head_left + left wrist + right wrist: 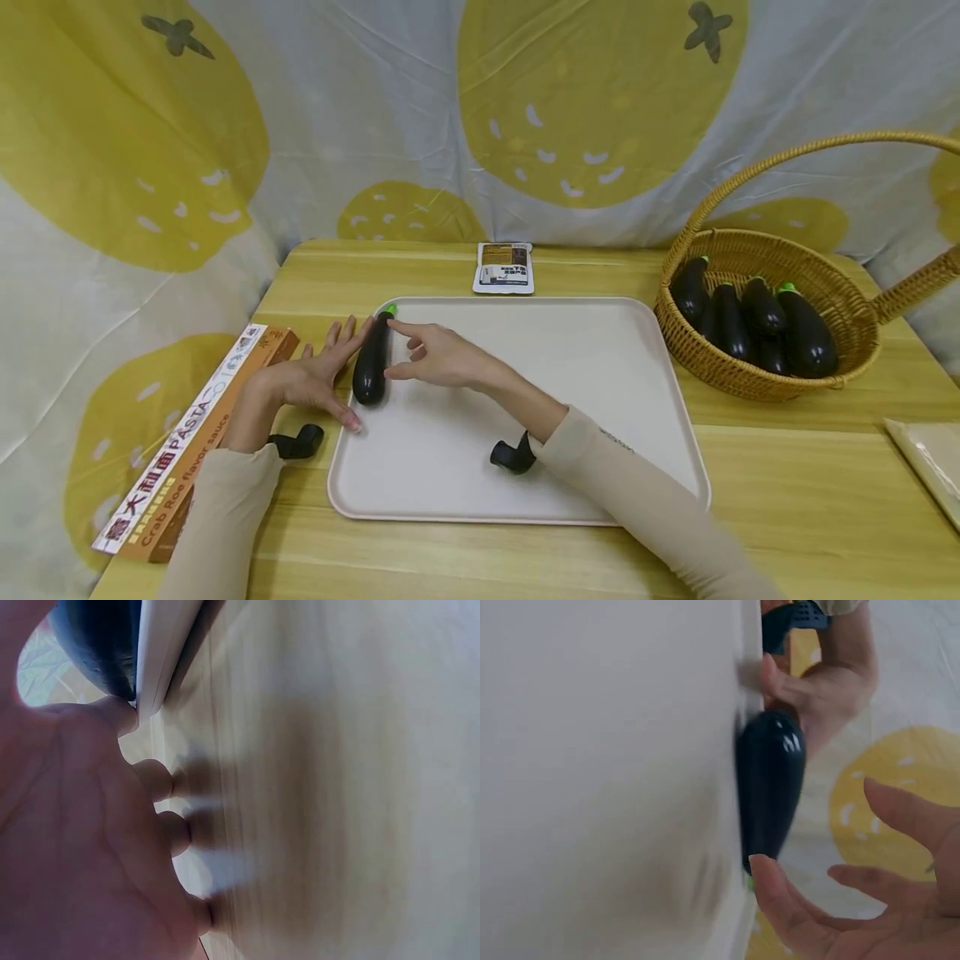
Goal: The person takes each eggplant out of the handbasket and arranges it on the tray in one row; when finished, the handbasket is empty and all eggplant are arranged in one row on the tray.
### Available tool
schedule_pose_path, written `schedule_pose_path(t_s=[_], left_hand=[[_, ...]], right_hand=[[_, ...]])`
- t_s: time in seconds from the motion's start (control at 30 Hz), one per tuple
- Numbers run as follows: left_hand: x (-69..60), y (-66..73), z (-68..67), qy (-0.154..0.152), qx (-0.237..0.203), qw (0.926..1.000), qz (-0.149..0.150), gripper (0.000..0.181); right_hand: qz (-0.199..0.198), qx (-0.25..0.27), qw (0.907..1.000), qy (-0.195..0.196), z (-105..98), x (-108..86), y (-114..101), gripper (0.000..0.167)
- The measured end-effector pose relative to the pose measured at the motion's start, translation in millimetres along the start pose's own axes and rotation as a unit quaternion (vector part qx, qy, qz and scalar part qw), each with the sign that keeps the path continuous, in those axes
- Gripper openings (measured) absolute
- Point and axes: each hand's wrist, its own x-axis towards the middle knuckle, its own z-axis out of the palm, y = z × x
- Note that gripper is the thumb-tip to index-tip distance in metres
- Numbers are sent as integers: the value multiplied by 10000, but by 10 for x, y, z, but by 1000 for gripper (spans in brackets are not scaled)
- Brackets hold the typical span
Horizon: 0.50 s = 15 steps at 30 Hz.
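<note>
A dark eggplant point(371, 367) with a green stem lies along the left edge of a pale tray point(517, 492). My left hand point(311, 379) is spread beside it at the tray's left rim, thumb over the rim. In the left wrist view, the fingertips point(180, 834) of this hand touch the wooden table. On the eggplant's other side is my right hand point(442, 354). The right wrist view shows its index fingertip point(763, 866) at the stem end of the eggplant point(771, 780), apparently touching it, while the thumb stands apart.
A wicker basket point(750, 379) holding several eggplants point(808, 337) stands right of the tray. Left lies a long pasta box point(195, 450). Behind the tray is a small packet point(504, 268); a flat beige package point(933, 458) lies at the right edge.
</note>
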Motion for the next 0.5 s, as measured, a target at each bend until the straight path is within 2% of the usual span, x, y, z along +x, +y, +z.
schedule_pose_path(t_s=[0.13, 0.23, 0.5], left_hand=[[-3, 0, 6, 31, 15, 10000, 55, 154], [-12, -6, 7, 34, -20, 9999, 114, 154], [-13, -12, 2, 5, -33, 9999, 169, 154]], right_hand=[[-124, -295, 9995, -76, -380, -323, 57, 76], [-49, -511, 9987, -16, -670, -629, 106, 74], [338, -933, 9931, 628, -1249, -1418, 327, 68]])
